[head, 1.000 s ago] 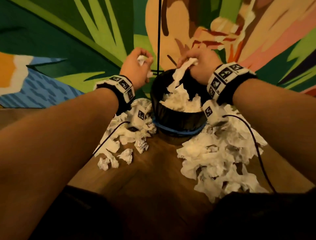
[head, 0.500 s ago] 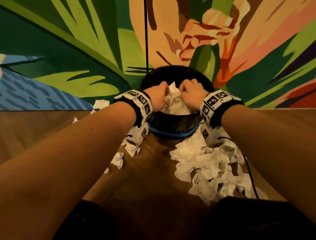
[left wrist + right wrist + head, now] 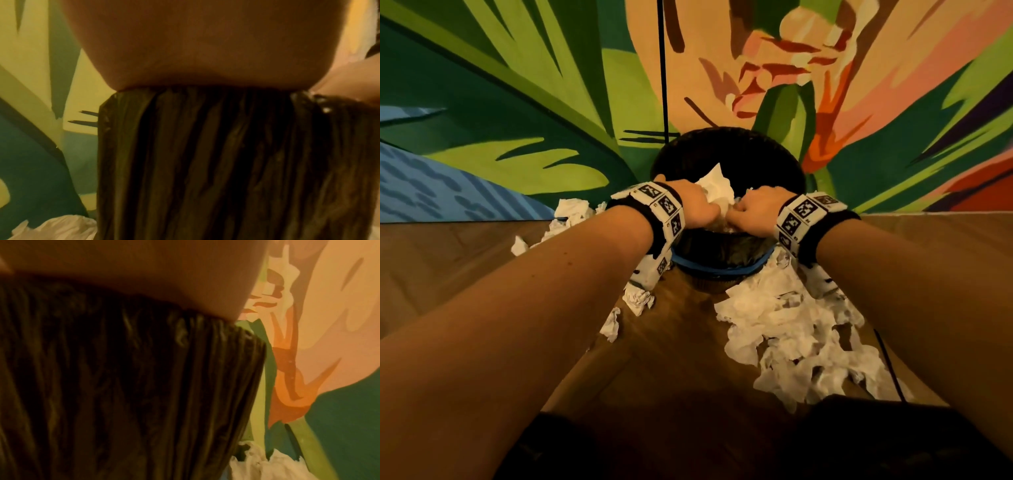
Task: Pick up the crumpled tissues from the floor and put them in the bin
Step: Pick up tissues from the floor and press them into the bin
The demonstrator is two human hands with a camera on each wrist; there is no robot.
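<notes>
A black bin (image 3: 726, 248) with a blue band stands against the wall, its pleated liner (image 3: 205, 162) (image 3: 123, 386) filling both wrist views. My left hand (image 3: 700, 209) and right hand (image 3: 751, 212) are side by side inside the rim, knuckles up. Their fingers curl down into the white crumpled tissues (image 3: 717, 190) heaped in the bin, and the fingertips are buried there. A big pile of tissues (image 3: 791, 339) lies on the floor right of the bin. A few smaller ones (image 3: 638, 298) lie to its left.
The painted wall (image 3: 517, 102) rises right behind the bin, with a thin black cord (image 3: 662, 68) hanging down it. More tissues (image 3: 571, 209) sit by the wall on the left. A wrist cable (image 3: 890, 373) trails over the right pile. The floor (image 3: 431, 274) is brown wood.
Both hands came down from above the rim, each with a tissue, into the bin. They now sit low on the heap, a little deeper than half a second ago.
</notes>
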